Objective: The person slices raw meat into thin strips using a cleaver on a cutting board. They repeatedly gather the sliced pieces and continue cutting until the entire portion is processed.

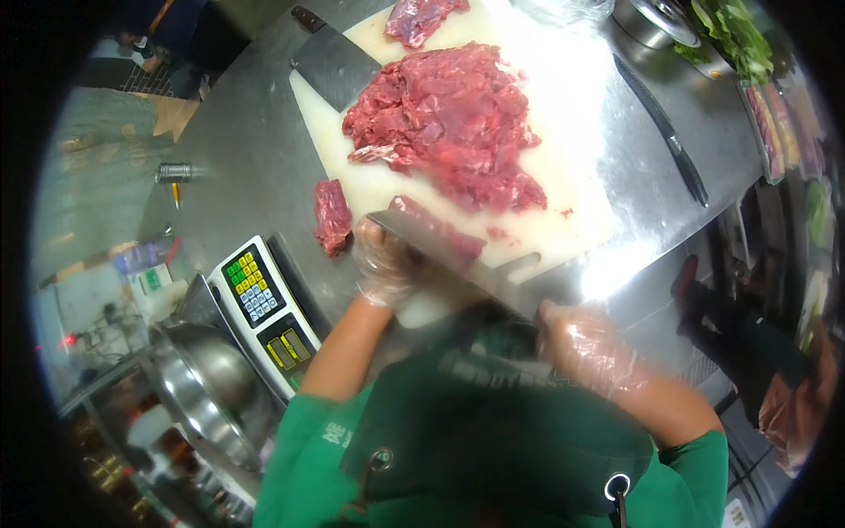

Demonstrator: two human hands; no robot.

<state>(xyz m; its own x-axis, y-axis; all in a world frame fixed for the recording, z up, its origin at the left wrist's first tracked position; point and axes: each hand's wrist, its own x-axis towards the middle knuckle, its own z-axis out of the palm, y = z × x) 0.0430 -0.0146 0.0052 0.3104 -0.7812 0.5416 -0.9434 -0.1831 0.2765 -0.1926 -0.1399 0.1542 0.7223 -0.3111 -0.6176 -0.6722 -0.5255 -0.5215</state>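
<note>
My right hand (584,343), in a clear plastic glove, grips a wide-bladed knife (455,264). Its blade slants up and left across the near part of a white cutting board (574,178). My left hand (386,261), also gloved, is at the blade's far end with its fingers curled. The blade hides part of that hand, so whether it grasps anything is unclear. A strip of raw red meat (462,239) lies just beyond the blade, partly covered by it. Further up the board sits a large pile of raw meat (449,119). One separate meat chunk (332,216) rests left of my left hand.
A cleaver (337,63) lies flat at the board's upper left, by another meat piece (422,20). On the steel table (244,125) are a digital scale (264,310) and, at right, a dark knife (663,129). A lidded pot (650,23) and lettuce (736,39) stand upper right.
</note>
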